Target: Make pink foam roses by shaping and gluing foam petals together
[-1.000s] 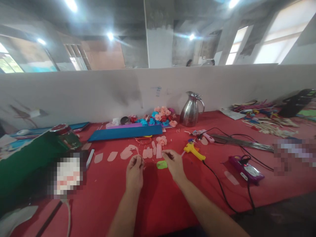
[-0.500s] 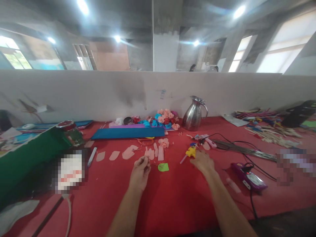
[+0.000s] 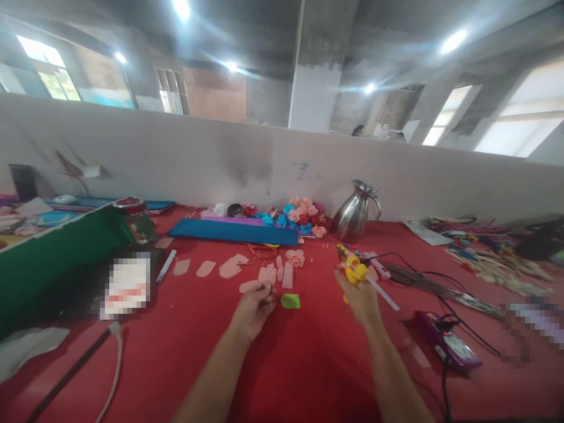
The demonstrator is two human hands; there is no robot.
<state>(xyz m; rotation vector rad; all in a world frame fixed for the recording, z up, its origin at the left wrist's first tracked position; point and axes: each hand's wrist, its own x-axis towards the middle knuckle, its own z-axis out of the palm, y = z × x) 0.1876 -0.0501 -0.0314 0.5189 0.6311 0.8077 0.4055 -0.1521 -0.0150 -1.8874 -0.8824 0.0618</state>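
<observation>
My right hand (image 3: 362, 296) is wrapped round a yellow hot glue gun (image 3: 355, 269), lifted off the red table. A translucent glue stick pokes out of its back end toward the lower right. My left hand (image 3: 256, 306) is closed in a pinch; what its fingertips hold is too small to make out. Just right of it lies a green paper leaf (image 3: 290, 301). Beyond the left fingers are pink paper petals (image 3: 267, 273) and strips, with a pink paper rose (image 3: 295, 257) behind them. More pink petal pieces (image 3: 205, 269) lie to the left.
A blue folded sheet (image 3: 233, 232) lies before a cluster of paper roses (image 3: 305, 211). A steel jug (image 3: 352, 212) stands by the wall. At right are wires (image 3: 440, 288) and a purple power strip (image 3: 449, 343); at left, a green box (image 3: 57, 258) and a jar (image 3: 136, 220).
My right hand has taken up the glue gun and turned it, so the glue stick now points to the lower right. My left hand stays pinched near the leaf. The view has tilted.
</observation>
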